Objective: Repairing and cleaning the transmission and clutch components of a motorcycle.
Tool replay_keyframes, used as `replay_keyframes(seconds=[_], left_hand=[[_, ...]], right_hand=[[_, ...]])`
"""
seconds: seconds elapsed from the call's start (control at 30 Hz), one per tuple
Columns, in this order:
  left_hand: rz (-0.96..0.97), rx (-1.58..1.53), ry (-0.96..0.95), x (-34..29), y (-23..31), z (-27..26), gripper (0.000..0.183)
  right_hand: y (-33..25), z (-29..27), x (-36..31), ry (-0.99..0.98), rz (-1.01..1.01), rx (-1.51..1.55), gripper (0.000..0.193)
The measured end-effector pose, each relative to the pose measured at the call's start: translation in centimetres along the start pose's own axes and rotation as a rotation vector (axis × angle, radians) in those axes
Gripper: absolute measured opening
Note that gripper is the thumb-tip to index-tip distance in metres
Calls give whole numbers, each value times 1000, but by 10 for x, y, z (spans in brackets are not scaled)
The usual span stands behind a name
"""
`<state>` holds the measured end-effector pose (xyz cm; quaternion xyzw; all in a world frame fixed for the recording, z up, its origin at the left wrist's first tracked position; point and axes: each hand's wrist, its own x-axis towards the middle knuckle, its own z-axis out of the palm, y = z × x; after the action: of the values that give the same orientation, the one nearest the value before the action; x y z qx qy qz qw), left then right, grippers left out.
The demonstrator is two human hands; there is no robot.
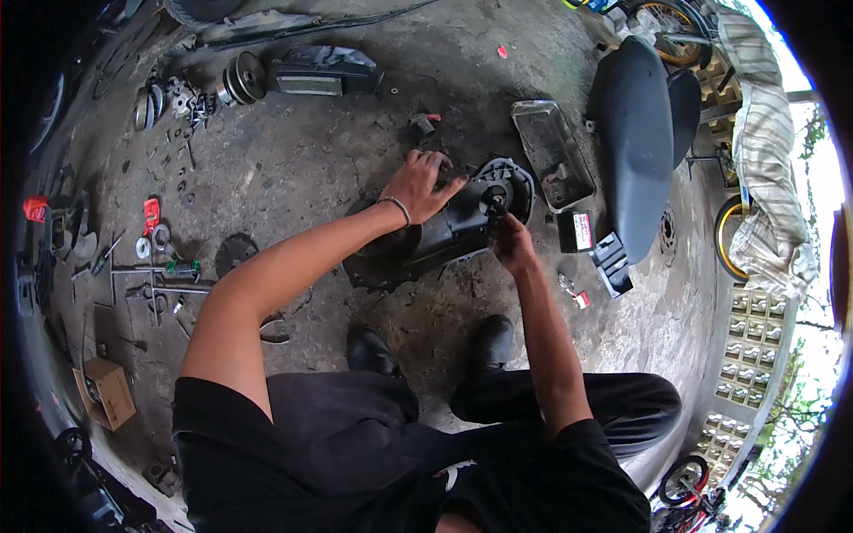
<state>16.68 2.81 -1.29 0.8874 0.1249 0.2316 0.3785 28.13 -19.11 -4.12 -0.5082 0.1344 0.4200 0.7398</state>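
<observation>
A long dark engine casing (435,242) lies slantwise on the concrete in front of my boots, with a round opening at its right end. My left hand (421,188), with a beaded bracelet at the wrist, rests on the far edge of the casing. Its fingers are a little bent and the thumb is apart from them. Over the round opening, my right hand (512,243) has its fingers closed around a small dark piece that I cannot make out. Blackened fingertips and shadow hide part of that grip.
Beyond the casing stands a small dark part (423,128). To the right are a metal tray (553,153), a black-and-red box (576,231) and a long scooter seat (633,142). Hand tools (164,277), a cardboard box (108,395) and pulley discs (242,78) lie leftward.
</observation>
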Motion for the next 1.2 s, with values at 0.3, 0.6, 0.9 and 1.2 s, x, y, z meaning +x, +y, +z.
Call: replay_keyframes(seconds=[0.3,0.6,0.9,1.2], left_hand=[[109,100,11,2,6,-1,42],[-68,-365,-124,7,20,-44,24],[455,-415,72,13,99,-94,34],[524,-352,41,13,100,-94,45]], right_hand=[[39,23,2,-81,-122,972,22],[-23,100,-90,-523,-463,98,32],[-50,109,-112,-613,-459,-25,41],[-46,109,-112,-645,-111,319,49]])
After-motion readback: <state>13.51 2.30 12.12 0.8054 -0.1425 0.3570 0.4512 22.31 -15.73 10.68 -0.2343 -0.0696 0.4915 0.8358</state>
